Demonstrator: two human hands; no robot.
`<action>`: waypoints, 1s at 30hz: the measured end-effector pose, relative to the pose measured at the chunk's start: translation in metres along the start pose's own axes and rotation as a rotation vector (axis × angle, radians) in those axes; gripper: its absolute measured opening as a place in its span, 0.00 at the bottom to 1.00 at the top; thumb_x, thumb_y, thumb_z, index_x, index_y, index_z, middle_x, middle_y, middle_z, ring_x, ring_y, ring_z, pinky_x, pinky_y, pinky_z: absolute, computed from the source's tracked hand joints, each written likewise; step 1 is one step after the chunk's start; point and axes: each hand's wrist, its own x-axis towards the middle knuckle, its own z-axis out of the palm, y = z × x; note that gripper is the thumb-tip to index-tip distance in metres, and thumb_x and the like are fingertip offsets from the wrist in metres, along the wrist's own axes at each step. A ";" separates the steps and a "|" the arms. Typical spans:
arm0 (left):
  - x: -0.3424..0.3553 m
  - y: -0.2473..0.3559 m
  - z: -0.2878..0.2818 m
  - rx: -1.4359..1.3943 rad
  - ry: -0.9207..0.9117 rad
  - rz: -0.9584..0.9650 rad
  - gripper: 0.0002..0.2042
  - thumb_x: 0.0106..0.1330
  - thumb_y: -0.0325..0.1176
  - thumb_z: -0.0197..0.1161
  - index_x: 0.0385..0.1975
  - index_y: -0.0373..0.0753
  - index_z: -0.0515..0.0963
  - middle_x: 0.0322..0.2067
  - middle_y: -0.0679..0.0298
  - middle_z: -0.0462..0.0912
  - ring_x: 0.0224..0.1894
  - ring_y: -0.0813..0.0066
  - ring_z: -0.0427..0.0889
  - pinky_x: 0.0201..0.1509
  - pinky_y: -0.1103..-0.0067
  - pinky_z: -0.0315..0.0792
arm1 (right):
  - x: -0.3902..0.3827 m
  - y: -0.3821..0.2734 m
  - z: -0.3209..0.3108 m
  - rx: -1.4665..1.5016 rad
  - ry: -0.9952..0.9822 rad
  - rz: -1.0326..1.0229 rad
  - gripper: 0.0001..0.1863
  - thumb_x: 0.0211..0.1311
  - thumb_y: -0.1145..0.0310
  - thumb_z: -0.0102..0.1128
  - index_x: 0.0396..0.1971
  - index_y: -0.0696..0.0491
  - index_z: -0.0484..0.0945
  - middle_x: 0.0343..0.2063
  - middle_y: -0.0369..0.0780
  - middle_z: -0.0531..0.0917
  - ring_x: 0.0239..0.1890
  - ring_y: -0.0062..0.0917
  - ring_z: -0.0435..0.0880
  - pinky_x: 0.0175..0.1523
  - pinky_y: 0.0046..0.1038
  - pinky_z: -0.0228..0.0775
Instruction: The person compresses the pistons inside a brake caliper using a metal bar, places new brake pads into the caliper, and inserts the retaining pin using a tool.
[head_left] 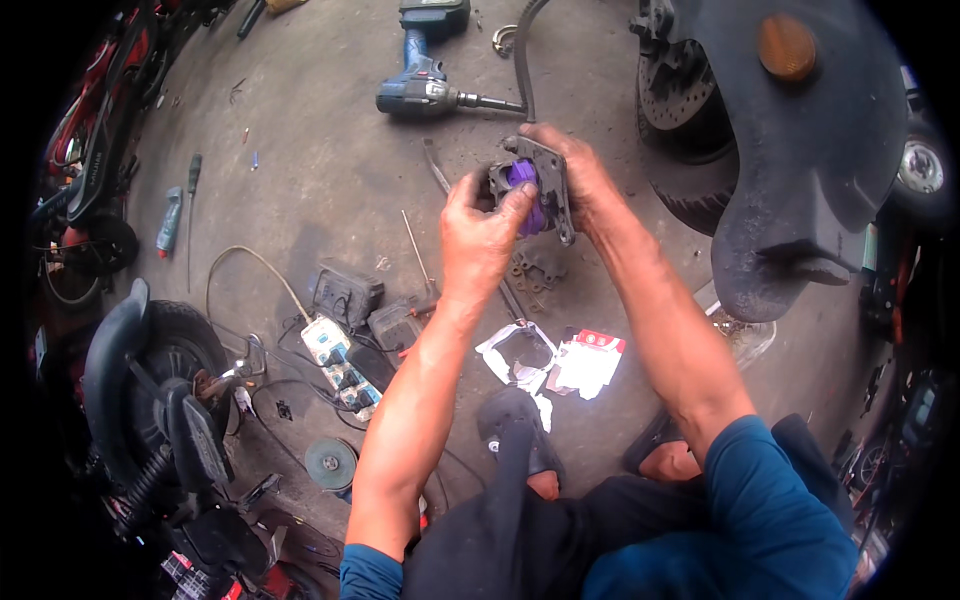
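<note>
Between my two hands is a dark, greasy brake caliper (pixel 553 178), with a black hose running up from it. Inside it shows a bright purple brake pad (pixel 521 174). My left hand (pixel 478 225) grips the caliper's left side, its thumb pressed on the purple pad. From the right, my right hand (pixel 583 180) is wrapped round the back of the caliper, with most of its fingers hidden behind the metal. Just beyond the caliper, a blue cordless impact wrench (pixel 412 92) lies on the concrete, its long socket pointing right.
A scooter's front wheel (pixel 690 185) and dark fender stand at the right. On the ground lie a screwdriver (pixel 193 185), a power strip (pixel 345 368), torn packaging (pixel 585 366) and old metal parts (pixel 538 268). At lower left are another wheel (pixel 155 370) and an angle grinder (pixel 331 463).
</note>
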 end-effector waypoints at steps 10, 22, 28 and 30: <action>0.012 -0.004 0.005 0.228 0.061 0.060 0.24 0.49 0.38 0.69 0.42 0.27 0.77 0.35 0.51 0.80 0.36 0.67 0.81 0.42 0.76 0.74 | 0.004 0.003 -0.002 0.011 0.013 -0.015 0.18 0.58 0.58 0.59 0.39 0.58 0.78 0.32 0.39 0.82 0.29 0.23 0.81 0.33 0.26 0.76; 0.011 -0.009 0.001 0.381 0.006 0.144 0.24 0.48 0.41 0.71 0.41 0.30 0.77 0.34 0.51 0.81 0.36 0.62 0.81 0.41 0.72 0.75 | -0.005 0.006 -0.007 0.102 -0.062 0.136 0.20 0.61 0.52 0.56 0.42 0.54 0.79 0.36 0.37 0.83 0.36 0.24 0.83 0.45 0.27 0.76; -0.003 0.005 -0.007 0.377 -0.054 0.115 0.22 0.51 0.43 0.70 0.38 0.30 0.78 0.33 0.50 0.81 0.35 0.61 0.81 0.42 0.73 0.73 | -0.012 0.009 0.001 0.004 0.010 -0.048 0.19 0.58 0.56 0.61 0.39 0.57 0.78 0.31 0.38 0.81 0.30 0.23 0.81 0.36 0.27 0.75; 0.004 -0.020 -0.004 0.184 0.000 0.052 0.23 0.54 0.46 0.67 0.41 0.31 0.77 0.34 0.46 0.80 0.38 0.48 0.80 0.43 0.65 0.72 | -0.012 0.007 0.014 0.003 0.073 -0.073 0.19 0.58 0.57 0.61 0.39 0.59 0.77 0.30 0.40 0.81 0.28 0.24 0.80 0.33 0.29 0.76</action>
